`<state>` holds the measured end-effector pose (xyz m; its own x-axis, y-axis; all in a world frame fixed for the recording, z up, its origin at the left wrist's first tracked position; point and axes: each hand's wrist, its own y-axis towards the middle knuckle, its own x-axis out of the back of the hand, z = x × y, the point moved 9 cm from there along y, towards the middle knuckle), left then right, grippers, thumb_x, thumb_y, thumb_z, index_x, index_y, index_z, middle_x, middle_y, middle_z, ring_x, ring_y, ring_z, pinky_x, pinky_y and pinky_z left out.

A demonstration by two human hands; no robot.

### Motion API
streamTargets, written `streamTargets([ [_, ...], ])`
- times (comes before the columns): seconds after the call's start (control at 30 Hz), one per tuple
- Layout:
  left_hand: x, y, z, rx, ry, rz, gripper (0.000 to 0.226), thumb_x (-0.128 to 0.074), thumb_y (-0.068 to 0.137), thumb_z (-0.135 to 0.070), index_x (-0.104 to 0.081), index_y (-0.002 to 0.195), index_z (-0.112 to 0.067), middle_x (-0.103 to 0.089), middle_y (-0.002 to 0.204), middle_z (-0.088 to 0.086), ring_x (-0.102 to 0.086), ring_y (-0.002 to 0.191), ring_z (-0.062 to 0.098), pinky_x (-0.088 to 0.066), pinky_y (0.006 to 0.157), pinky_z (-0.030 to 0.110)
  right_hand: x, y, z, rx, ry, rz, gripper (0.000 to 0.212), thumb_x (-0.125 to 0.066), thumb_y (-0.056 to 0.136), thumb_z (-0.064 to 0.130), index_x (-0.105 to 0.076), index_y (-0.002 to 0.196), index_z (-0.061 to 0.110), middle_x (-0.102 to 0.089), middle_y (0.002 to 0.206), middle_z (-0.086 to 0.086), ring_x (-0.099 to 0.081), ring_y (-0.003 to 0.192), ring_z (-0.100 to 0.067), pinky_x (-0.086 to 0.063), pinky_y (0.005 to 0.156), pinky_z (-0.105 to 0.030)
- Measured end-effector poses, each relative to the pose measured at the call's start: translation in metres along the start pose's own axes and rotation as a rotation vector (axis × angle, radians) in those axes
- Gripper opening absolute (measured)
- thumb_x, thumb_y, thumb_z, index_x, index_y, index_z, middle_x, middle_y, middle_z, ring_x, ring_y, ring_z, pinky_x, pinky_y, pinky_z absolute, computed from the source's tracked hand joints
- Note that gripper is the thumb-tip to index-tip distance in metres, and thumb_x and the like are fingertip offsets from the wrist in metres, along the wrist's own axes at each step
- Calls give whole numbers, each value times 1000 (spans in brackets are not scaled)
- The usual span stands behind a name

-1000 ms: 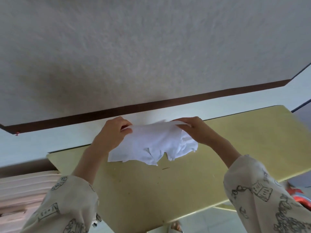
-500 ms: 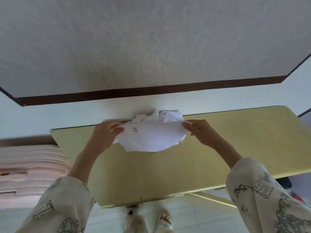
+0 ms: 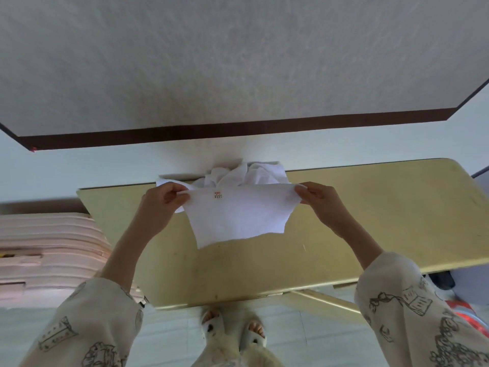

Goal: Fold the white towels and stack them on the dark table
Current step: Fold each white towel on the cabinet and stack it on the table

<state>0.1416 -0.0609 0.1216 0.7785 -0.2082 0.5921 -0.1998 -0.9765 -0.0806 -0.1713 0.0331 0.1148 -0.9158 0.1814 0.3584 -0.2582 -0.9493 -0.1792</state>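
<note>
Down at 6 o'clock are your feet in slippers (image 3: pixel 232 331) on the pale floor. Your two patterned sleeves (image 3: pixel 412 305) come up from 7 and 5 o'clock.

A bit farther, near the middle, you hold one white towel (image 3: pixel 235 215) up over the yellow-green table (image 3: pixel 370 223). Your left hand (image 3: pixel 161 200) pinches its top corner at 9 o'clock of the towel. Your right hand (image 3: pixel 317 198) pinches the other top corner at 3 o'clock. The top edge is pulled straight and the rest hangs down. A small red mark sits near the top edge.

So I think you are just starting the fold on this towel. Next, you likely need to lay it flat or bring the two corners together, keeping the edges even.

Farther back, at 12 o'clock of the towel, a pile of crumpled white towels (image 3: pixel 246 174) waits at the table's far edge. I see no folded stack yet. A pale pink stack (image 3: pixel 45 250) sits at 9 o'clock.
</note>
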Motion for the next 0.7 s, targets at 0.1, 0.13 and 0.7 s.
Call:
streamTargets([
  [0.1, -17, -11, 19, 54, -78, 92, 13, -62, 84, -6, -62, 83, -19, -64, 59, -20, -56, 57, -12, -38, 57, 1, -2, -8, -19, -68, 120, -6, 14, -55, 91, 11, -69, 93, 7, -67, 93, -21, -60, 85, -18, -52, 89, -33],
  [0.13, -26, -17, 28, 70, -66, 132, 14, -62, 84, -6, -62, 83, -20, -63, 57, -24, -58, 58, -10, -39, 58, 1, -4, -11, -30, -96, 124, -8, 13, -56, 90, 10, -69, 92, 8, -67, 90, -16, -60, 82, -17, -52, 84, -27],
  [0.7, -142, -22, 155, 390, 48, 281, 10, -52, 92, -13, -57, 83, -15, -57, 74, -5, -49, 68, 12, -35, 58, 18, -51, 0, -196, -408, -190, -49, 15, -63, 86, 13, -71, 96, 5, -67, 84, -5, -59, 77, -16, -44, 73, -27],
])
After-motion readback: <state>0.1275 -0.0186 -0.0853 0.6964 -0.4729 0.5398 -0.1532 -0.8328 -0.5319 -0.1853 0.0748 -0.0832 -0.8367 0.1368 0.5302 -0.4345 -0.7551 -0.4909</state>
